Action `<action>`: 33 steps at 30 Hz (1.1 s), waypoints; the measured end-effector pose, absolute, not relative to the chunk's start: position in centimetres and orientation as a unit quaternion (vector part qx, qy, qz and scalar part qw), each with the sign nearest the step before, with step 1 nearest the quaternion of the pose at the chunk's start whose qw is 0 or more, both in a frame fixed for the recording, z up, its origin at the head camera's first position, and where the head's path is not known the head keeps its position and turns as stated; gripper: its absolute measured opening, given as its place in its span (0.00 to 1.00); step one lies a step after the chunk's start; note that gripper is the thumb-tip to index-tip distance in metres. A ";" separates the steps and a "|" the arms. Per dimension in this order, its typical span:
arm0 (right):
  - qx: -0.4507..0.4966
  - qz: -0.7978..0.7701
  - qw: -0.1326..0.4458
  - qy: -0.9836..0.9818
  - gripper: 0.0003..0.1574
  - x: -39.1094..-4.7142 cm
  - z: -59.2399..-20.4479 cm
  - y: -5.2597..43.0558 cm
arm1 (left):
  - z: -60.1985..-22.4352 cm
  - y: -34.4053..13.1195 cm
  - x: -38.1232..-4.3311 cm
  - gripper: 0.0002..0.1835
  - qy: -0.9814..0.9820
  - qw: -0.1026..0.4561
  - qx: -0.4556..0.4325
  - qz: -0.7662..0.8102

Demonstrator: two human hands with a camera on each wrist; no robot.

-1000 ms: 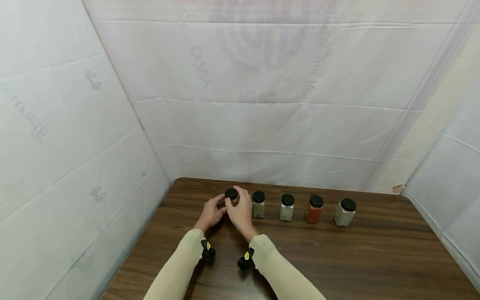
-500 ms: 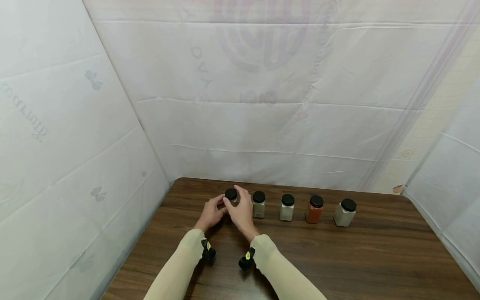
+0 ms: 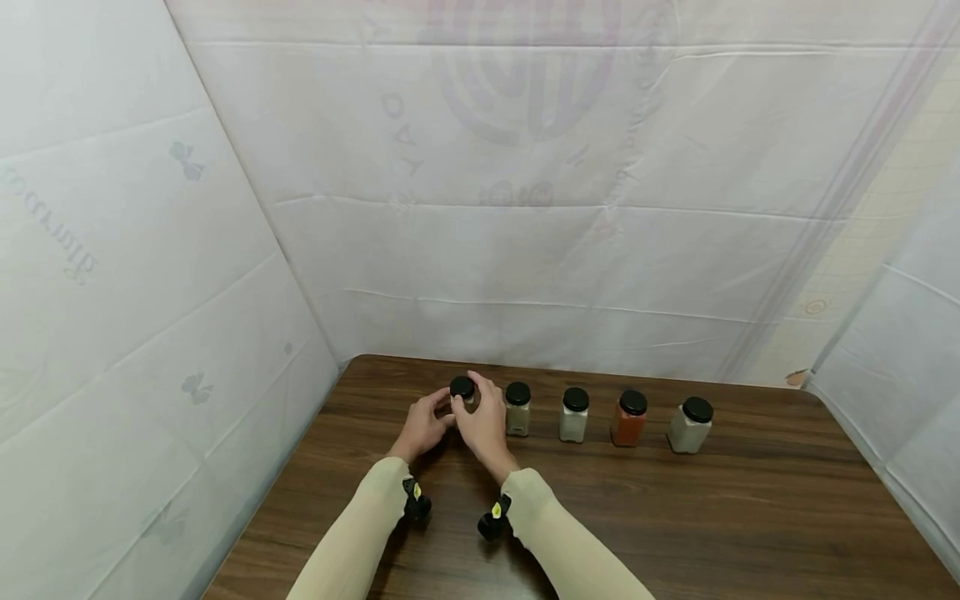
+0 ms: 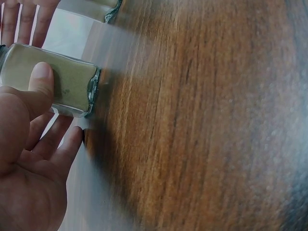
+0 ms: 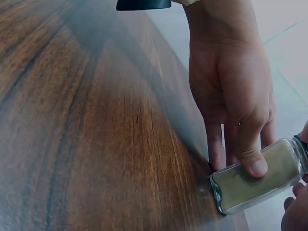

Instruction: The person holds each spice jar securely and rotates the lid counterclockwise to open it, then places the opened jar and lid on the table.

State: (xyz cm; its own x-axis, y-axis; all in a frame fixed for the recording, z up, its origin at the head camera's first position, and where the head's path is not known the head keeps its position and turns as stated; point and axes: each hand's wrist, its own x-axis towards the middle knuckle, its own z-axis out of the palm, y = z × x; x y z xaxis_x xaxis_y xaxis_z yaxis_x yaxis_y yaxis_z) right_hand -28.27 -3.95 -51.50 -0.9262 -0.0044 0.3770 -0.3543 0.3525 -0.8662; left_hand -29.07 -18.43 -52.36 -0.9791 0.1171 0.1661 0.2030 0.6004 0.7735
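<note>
A square glass spice jar (image 4: 70, 89) of greenish-tan powder, with a black lid (image 3: 462, 387), is at the left end of a row of jars. Its base appears to be at the tabletop. My left hand (image 3: 423, 427) grips the jar's body, thumb flat against one side in both wrist views. Around the lid, my right hand (image 3: 482, 422) has its thumb on the near side and fingers behind. Only its fingertips (image 5: 298, 211) show at the right wrist view's edge. In the head view both hands hide most of the jar.
Right of my hands stand a green-powder jar (image 3: 517, 410), a whitish-powder jar (image 3: 573, 415), an orange-red jar (image 3: 629, 419) and another pale jar (image 3: 689, 426), all black-lidded. They stand on a brown wooden table (image 3: 720, 517); white sheeting (image 3: 480, 250) rises behind it.
My right thumb has shifted slightly to the right at the lid since half a second ago. My left hand and the other jars stay where they were.
</note>
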 end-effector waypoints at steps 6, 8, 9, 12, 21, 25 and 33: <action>0.120 0.559 0.156 -0.805 0.29 -28.3 -51.5 -3.9 | -52.3 -18.5 -29.2 0.26 -0.892 0.046 -0.084 -0.442; 0.122 0.563 0.156 -0.803 0.29 -28.2 -51.5 -3.8 | -52.3 -18.5 -29.2 0.27 -0.892 0.047 -0.084 -0.442; 0.123 0.564 0.157 -0.801 0.29 -28.2 -51.5 -3.8 | -52.3 -18.5 -29.2 0.27 -0.892 0.047 -0.085 -0.442; 0.126 0.567 0.156 -0.799 0.30 -28.1 -51.5 -3.8 | -52.3 -18.5 -29.1 0.27 -0.892 0.047 -0.085 -0.442; 0.117 0.571 0.156 -0.797 0.33 -28.3 -51.6 -3.8 | -52.2 -18.5 -29.1 0.28 -0.892 0.044 -0.087 -0.442; 0.107 0.571 0.164 -0.797 0.34 -28.4 -51.5 -3.9 | -52.1 -18.5 -29.0 0.29 -0.895 0.044 -0.086 -0.436; 0.094 0.563 0.171 -0.803 0.34 -28.5 -51.1 -4.1 | -52.1 -18.6 -29.0 0.29 -0.898 0.044 -0.083 -0.430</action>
